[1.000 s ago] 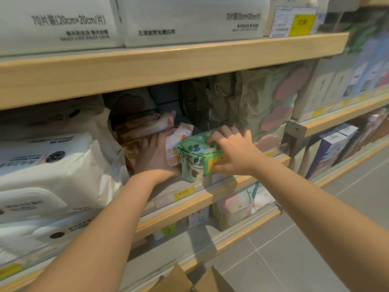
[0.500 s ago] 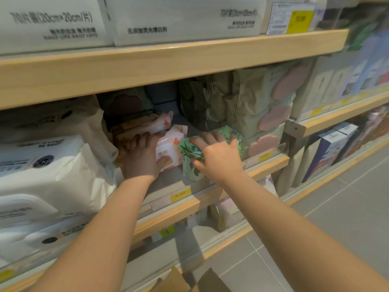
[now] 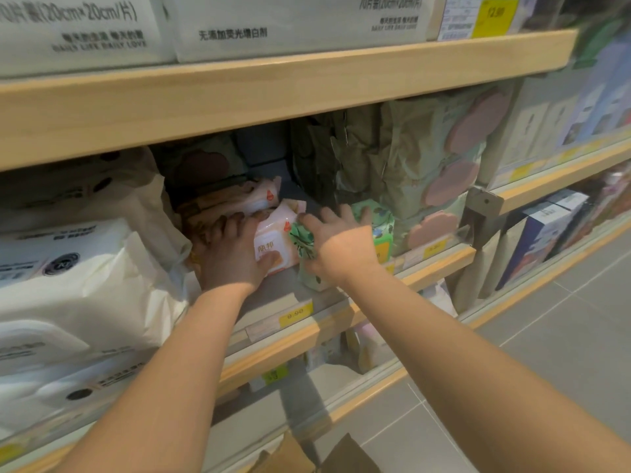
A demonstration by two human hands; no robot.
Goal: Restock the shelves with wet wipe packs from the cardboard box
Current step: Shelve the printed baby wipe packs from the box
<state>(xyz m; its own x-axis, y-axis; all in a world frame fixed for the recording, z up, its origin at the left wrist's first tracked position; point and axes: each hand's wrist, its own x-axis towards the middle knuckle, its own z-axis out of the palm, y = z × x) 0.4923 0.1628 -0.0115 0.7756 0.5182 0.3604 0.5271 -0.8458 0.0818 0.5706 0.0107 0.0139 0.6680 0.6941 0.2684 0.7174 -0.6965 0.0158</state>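
A green floral wet wipe pack (image 3: 374,218) stands on the middle wooden shelf (image 3: 358,312). My right hand (image 3: 336,244) lies over its front with fingers spread and straight, pressing it back. Left of it sits a pink and white wipe pack (image 3: 273,238), with more pink packs (image 3: 239,199) stacked behind. My left hand (image 3: 232,254) holds that pink pack, thumb curled on its front and fingers over its top. Only the flaps of the cardboard box (image 3: 307,457) show at the bottom edge.
Large white wipe bags (image 3: 75,285) fill the shelf's left side. Olive and pink-patterned bags (image 3: 426,186) stand to the right. White boxes (image 3: 239,25) line the upper shelf. Yellow price tags (image 3: 295,314) run along the shelf front. Grey floor tiles (image 3: 546,353) lie at the right.
My right hand has pushed the green pack deeper into the shelf and to the right. My left hand has slid slightly forward along the pink pack.
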